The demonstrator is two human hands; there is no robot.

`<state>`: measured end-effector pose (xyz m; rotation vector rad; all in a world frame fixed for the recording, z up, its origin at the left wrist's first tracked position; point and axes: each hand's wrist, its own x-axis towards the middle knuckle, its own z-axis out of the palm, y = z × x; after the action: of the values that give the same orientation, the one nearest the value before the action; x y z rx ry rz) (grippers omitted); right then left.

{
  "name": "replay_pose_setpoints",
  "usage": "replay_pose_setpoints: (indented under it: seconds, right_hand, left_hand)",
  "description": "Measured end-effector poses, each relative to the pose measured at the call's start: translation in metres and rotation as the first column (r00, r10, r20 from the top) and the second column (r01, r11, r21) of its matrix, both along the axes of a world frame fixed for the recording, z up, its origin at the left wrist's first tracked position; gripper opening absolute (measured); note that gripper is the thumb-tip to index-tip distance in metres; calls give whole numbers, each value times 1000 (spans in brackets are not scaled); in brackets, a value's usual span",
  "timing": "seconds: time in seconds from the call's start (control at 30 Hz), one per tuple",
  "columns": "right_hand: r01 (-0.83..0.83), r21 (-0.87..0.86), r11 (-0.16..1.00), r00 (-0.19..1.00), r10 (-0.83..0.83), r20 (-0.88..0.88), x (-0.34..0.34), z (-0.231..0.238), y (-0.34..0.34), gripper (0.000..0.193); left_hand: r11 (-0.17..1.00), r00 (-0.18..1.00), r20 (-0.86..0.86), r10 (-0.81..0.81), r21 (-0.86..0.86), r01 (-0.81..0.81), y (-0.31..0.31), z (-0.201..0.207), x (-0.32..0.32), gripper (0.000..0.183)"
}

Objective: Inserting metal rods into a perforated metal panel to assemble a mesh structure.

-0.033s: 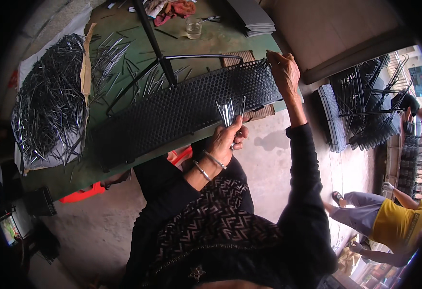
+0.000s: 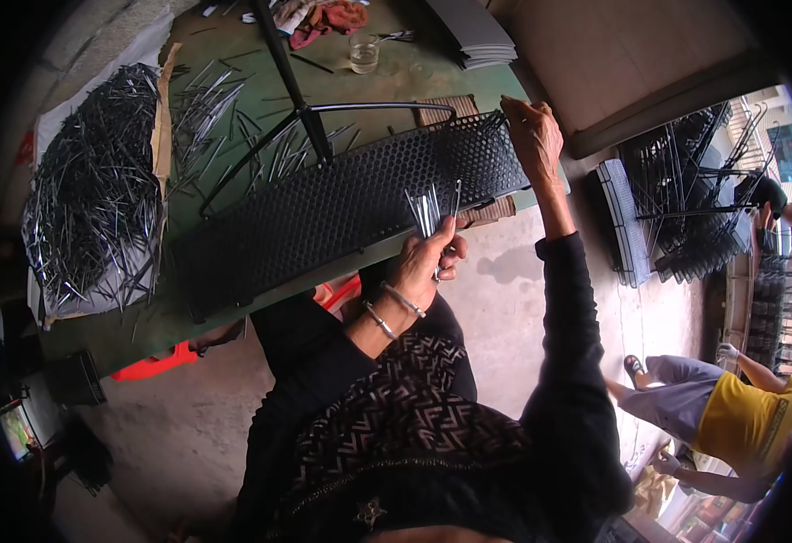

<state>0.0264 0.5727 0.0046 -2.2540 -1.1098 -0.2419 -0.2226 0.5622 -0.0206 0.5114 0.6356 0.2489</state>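
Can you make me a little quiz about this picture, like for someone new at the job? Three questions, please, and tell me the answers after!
1. Which hand is holding the bunch of thin shiny strips?

2. True or false: the clear glass is lying tipped over on its side.

3. Where is the right hand?
A) By the right end of the black panel full of holes
B) On the red cloth
C) Around the clear glass

Key:
1. The left hand.
2. False; it stands upright on the green table.
3. A.
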Motion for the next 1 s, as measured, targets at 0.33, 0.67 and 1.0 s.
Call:
replay_pose_setpoints:
  seconds: [0.33,0.67,1.0]
  right_hand:
    - [-362,61,930,581,277,-765,-41,13,-54,49]
    - [-364,154,918,294,271,-917,-72,24,-66,24]
    - [-114,350,930,824,285,-490,-42,31,-56,12]
  left_hand:
    - [997,999,18,29,76,-30,4,10,3,33]
    - [986,999,-52,13,167,-4,1,13,3,25]
    - [985,996,-79,-38,167,51,6,-8,1,38]
